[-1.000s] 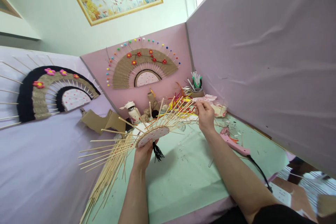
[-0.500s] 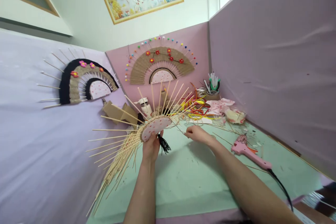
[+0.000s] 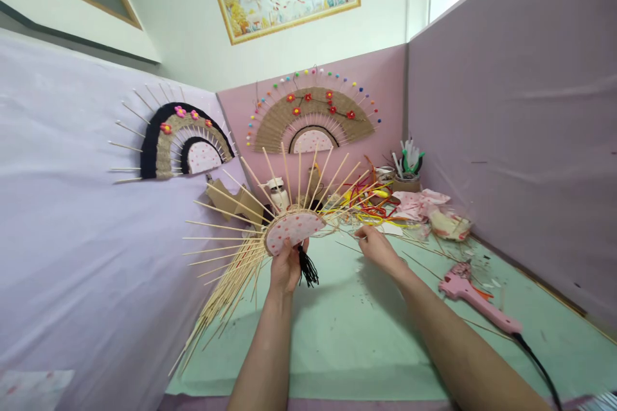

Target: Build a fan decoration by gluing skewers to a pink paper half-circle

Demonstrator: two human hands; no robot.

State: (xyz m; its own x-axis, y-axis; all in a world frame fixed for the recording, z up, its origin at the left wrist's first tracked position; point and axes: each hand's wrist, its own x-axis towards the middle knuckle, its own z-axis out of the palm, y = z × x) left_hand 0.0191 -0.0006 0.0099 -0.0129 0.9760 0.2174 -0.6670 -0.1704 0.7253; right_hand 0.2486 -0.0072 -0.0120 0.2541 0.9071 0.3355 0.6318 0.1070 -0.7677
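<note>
My left hand grips the lower edge of a half-round fan base covered in white cloth with pink dots. Thin wooden sticks fan out from its curved edge, and a black tassel hangs beside my left fingers. To the right, my right hand pinches a thin strand of twine that runs toward the fan base's right end. The back of the base is hidden.
A pink glue gun with a black cord lies at the right. Loose sticks lie at the left. Behind are a white bottle, cardboard, coloured pipe cleaners, dotted cloth and a tool pot. Finished fans hang on the partitions.
The view has swung left, so everything sits further right in the picture. The fan base is tilted slightly flatter, still in my left hand. My right hand still pinches the twine.
</note>
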